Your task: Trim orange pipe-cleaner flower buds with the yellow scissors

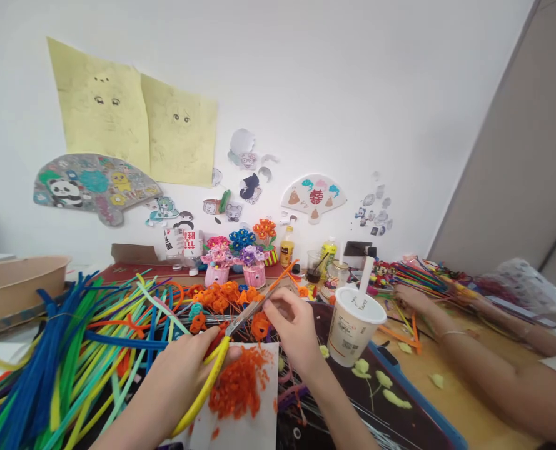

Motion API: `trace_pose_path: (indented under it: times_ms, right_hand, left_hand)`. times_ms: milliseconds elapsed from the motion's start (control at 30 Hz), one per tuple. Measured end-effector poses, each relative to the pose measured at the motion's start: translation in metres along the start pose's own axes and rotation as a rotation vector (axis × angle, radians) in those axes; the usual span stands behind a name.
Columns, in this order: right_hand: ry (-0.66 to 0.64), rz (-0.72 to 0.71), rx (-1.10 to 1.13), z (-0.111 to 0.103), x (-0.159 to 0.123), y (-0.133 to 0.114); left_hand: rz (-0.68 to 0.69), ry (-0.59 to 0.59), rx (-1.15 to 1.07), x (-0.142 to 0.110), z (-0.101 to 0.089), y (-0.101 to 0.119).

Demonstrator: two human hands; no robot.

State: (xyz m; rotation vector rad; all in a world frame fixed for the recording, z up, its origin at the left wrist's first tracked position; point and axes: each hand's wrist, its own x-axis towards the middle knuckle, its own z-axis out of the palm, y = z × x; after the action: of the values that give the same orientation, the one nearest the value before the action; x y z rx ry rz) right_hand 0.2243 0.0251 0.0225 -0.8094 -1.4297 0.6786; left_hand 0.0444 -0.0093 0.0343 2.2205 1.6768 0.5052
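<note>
My left hand is closed around the yellow-handled scissors, whose blades point up and to the right. My right hand pinches an orange pipe cleaner just beyond the blade tips. The stem slants up to the right, close to the blades; whether they touch it I cannot tell. Beneath my hands, a heap of orange fuzz clippings lies on a white sheet of paper. Several orange pipe-cleaner flowers stand just behind the scissors.
Bundles of coloured pipe cleaners spread along the left. A lidded paper cup with a straw stands right of my right hand. Finished flower pots and drink bottles line the back. Another person's arm reaches in from the right.
</note>
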Motion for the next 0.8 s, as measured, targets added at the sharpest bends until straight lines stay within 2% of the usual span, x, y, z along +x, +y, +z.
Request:
trace_pose_path:
  times_ms: [433, 800]
  right_hand:
    - [-0.009, -0.018, -0.061, -0.0005, -0.0008, 0.0004]
    - [-0.014, 0.001, 0.015, -0.0012, 0.0016, 0.0013]
  left_hand:
    - [0.032, -0.041, -0.062, -0.0010, -0.0001, -0.0003]
    - [0.013, -0.058, -0.048, -0.0006, -0.0016, -0.0029]
